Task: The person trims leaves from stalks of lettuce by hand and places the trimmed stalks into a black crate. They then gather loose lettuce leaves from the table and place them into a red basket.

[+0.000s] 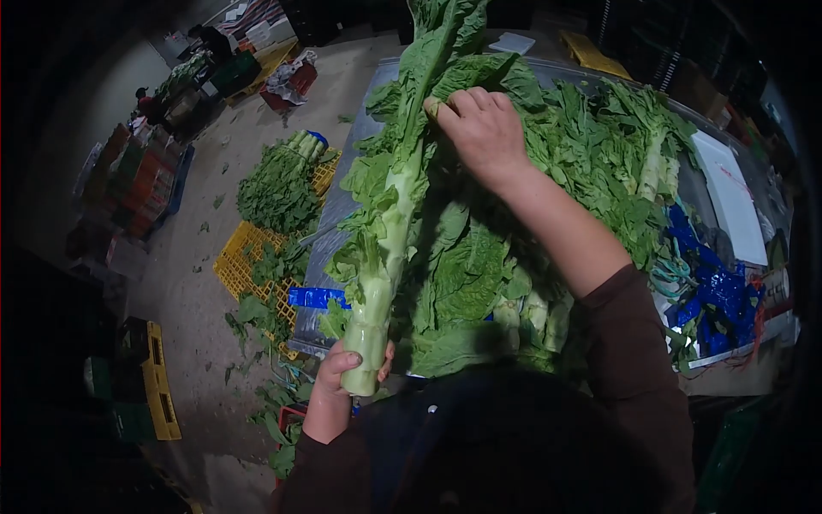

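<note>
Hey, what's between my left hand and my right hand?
In the head view, mainly the leafy green stalk: your left hand grips its base, and your right hand is at its upper leaves. More greens lie beneath.

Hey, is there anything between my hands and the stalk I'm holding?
Nothing visible blocks your left hand: it grips the stalk directly near its thick lower end. Your right hand is up by the leaves; whether it pinches one is hard to tell.
</note>
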The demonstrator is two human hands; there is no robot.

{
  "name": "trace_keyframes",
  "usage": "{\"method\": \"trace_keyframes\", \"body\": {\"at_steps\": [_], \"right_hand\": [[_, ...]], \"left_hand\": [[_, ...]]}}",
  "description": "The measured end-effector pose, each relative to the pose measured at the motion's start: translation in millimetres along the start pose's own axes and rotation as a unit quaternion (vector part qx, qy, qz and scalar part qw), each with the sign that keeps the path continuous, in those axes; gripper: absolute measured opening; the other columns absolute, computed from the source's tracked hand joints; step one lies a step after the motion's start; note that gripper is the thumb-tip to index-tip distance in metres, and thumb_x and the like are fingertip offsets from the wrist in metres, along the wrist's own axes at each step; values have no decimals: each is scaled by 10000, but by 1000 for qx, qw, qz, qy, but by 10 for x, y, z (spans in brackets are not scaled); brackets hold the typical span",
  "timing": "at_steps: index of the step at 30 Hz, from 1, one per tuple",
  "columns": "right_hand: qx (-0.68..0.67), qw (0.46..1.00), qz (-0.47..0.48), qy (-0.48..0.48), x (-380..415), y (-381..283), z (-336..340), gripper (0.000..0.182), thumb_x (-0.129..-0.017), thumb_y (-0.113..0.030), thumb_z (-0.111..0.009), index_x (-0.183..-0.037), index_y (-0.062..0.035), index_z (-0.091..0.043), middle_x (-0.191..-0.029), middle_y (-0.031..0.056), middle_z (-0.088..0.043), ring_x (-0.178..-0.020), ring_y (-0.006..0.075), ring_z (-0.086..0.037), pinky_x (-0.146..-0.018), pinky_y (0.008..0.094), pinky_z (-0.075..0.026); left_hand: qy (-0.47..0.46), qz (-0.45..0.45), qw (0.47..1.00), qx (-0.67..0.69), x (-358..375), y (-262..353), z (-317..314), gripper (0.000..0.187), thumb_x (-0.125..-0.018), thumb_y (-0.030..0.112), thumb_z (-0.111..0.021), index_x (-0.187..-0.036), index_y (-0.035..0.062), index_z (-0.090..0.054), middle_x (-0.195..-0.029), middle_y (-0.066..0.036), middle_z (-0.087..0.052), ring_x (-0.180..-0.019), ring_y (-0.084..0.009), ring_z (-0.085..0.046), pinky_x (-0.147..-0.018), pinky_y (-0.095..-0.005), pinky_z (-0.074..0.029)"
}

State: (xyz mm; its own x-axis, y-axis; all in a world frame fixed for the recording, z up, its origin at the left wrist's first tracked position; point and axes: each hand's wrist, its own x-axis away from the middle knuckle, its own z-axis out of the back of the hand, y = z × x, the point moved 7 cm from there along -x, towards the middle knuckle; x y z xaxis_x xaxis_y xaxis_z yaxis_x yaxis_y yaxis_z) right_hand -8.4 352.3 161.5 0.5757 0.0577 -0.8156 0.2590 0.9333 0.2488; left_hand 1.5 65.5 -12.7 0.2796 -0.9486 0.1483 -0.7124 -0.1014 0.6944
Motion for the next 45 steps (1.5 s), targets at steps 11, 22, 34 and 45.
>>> {"method": "trace_keyframes", "body": {"at_steps": [11,22,34,45], "right_hand": [[-121,989,-40,-75,250,-107,67,336,-659,-229,-730,-911,-73,-572,-732,41,-583,-738,234,-575,-727,357,-411],[-243,939,-10,-244,1202,-619,28,539,-798,-346,-670,-1215,-51,-499,-1087,177,-577,-1045,307,-536,-895,411,-407],[-195,968,-123,101,-25,128,465,605,-739,-185,-708,-1276,-94,-446,-1298,87,-414,-1158,288,-430,-998,394,-385],[-198,948,53,-242,1071,-893,-176,412,-737,-366,-682,-1021,-78,-601,-954,111,-601,-932,253,-558,-870,377,-416]], "left_hand": [[35,-39,999,-1,-23,27,61,751,-690,314,-683,-1242,-82,-362,-961,-195,-545,-686,-235,-587,-594,-312,-508],[-160,-65,935,311,-44,252,-201,793,-660,286,-731,-1250,-29,-304,-839,-156,-488,-585,-218,-519,-482,-295,-449],[-107,-32,986,123,63,160,-445,838,-589,320,-761,-1205,-69,-348,-799,-200,-535,-539,-242,-566,-472,-315,-496],[-86,-12,993,81,-140,58,-727,832,-586,292,-743,-1209,-85,-342,-811,-211,-545,-548,-253,-582,-473,-310,-506]]}}
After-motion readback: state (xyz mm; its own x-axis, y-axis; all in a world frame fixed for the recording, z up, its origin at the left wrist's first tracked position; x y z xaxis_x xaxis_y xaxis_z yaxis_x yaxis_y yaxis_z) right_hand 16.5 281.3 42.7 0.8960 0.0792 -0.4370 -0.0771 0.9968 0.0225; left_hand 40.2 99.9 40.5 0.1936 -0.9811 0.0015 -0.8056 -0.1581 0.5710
